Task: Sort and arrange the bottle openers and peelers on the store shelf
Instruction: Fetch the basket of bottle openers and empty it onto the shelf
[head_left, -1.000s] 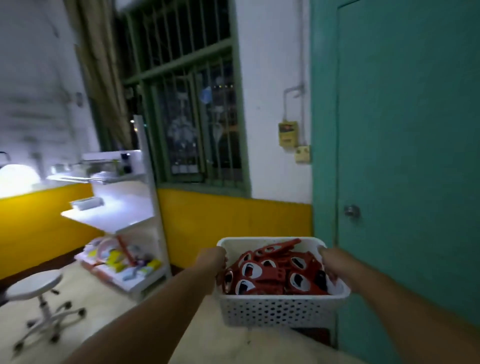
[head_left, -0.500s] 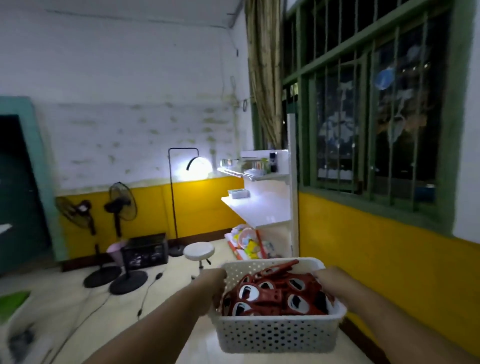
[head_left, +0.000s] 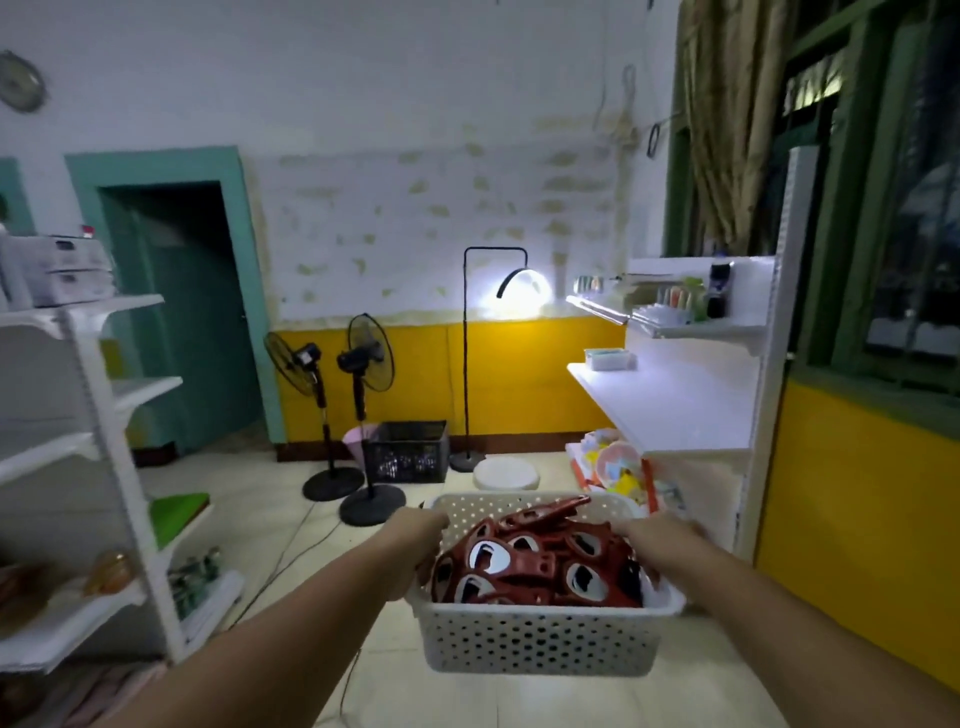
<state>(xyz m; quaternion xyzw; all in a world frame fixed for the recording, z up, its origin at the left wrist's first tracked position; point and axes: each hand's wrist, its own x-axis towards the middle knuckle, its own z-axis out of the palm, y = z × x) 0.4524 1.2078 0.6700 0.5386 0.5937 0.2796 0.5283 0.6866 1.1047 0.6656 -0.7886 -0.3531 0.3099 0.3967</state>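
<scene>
I carry a white perforated basket (head_left: 540, 642) in front of me, low in the view. It is heaped with several dark red bottle openers (head_left: 535, 564) that have metal inserts. My left hand (head_left: 415, 535) grips the basket's left rim and my right hand (head_left: 654, 538) grips its right rim. A white store shelf unit (head_left: 670, 405) stands at the right against the window wall, lit by a lamp. Its middle board holds one small box (head_left: 609, 358); the upper board holds small goods. No peelers can be made out.
Another white shelf unit (head_left: 98, 447) stands at the left. Ahead on the floor are two standing fans (head_left: 332, 415), a black crate (head_left: 408, 451), a floor lamp (head_left: 493, 332), a white round stool (head_left: 506, 474) and a trailing cable (head_left: 291, 551). A green doorway (head_left: 182, 312) is at back left.
The view has swung left from the green door and window wall to the room's far wall; the lit shelf now stands at the right. Both hands still hold the basket.
</scene>
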